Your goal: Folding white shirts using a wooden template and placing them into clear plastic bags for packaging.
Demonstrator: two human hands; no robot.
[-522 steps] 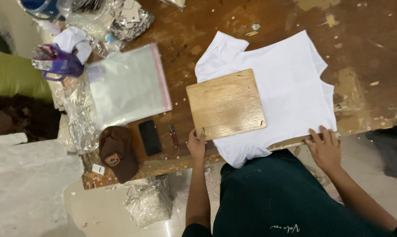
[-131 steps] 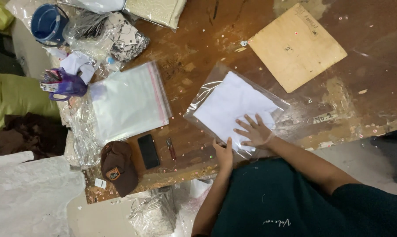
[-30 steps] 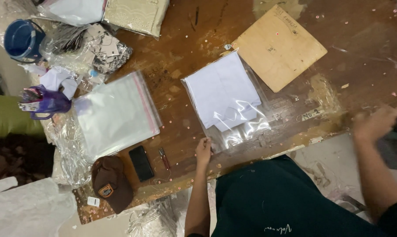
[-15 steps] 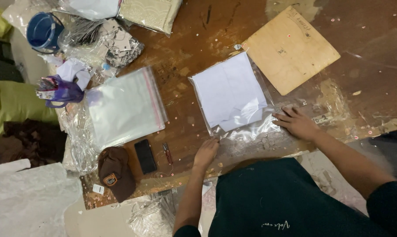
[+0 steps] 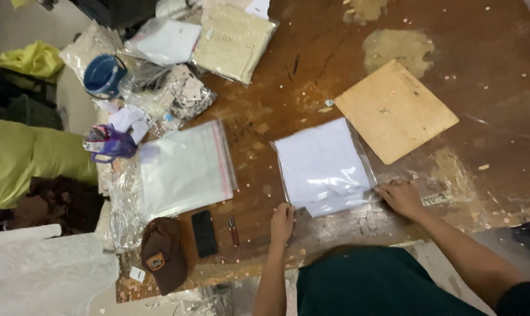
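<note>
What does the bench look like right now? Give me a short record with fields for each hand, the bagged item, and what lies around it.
left hand: flat on the table at the near left corner of the clear bag
right hand: at the bag's near right corner, fingers on the plastic
clear bag: lies flat, holds a folded white garment
wooden board: beyond and right of the bag, apart from it
stack of empty bags: left of the bag
near edge: brown cap, black phone
table: worn brown wood
</note>
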